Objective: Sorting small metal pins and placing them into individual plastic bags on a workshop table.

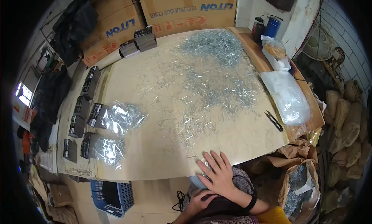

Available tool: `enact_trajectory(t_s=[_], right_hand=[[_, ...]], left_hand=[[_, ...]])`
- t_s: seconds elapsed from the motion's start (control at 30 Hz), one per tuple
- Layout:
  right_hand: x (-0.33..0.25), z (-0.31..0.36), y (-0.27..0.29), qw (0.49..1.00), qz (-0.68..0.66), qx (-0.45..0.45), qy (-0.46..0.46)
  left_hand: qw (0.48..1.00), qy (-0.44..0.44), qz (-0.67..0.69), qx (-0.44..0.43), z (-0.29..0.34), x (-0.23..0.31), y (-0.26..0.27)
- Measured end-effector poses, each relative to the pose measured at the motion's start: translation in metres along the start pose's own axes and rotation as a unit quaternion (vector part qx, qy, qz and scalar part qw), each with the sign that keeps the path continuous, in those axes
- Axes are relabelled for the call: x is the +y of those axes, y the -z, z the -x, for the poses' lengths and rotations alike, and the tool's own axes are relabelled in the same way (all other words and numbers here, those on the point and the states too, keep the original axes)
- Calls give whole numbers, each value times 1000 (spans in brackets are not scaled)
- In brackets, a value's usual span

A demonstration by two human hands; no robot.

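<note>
My right hand (220, 176) reaches over the near edge of the table (151, 154), fingers spread, with a few shiny metal pieces by its fingertips. My left hand (199, 202) is below the edge, close to my lap, its fingers curled and partly hidden by my right hand. Between the hands shows a pale, bluish see-through thing (197, 181), perhaps a plastic bag; its kind is unclear. Thin loose metal pins (190, 127) lie scattered beyond my right hand. Farther back they thicken into a large heap (217, 45).
Clear bags of pins (124, 117) and bundled dark cards (91, 82) line the left side. Black thread snips (274, 121) lie at the right edge, near a plastic-wrapped bundle (286, 96). Below are a blue basket (126, 200) and a paper sack of pins (294, 193).
</note>
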State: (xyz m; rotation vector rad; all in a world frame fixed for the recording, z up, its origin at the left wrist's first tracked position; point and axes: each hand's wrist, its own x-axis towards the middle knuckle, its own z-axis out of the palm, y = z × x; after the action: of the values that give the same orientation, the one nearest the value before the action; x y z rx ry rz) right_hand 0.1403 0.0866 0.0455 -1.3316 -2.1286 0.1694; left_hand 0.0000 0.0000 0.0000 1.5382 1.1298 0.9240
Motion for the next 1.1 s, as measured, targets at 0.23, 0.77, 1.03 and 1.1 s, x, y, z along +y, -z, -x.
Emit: enact_trajectory(t_s=[0.23,0.77,1.03,1.1], right_hand=[[-20,-30,3,998,21,-30,41],[30,82,20,976,-129,150,-93],[36,106,28,969,-175,-134,-113],[36,104,31,964,-191,-156,-98]], left_hand=[[999,-15,-19,20,0,0,5],[998,-6,-65,-6,0,3,4],[995,-38,-82,-33,1,2,7],[996,48,-65,-37,0,-2,14]])
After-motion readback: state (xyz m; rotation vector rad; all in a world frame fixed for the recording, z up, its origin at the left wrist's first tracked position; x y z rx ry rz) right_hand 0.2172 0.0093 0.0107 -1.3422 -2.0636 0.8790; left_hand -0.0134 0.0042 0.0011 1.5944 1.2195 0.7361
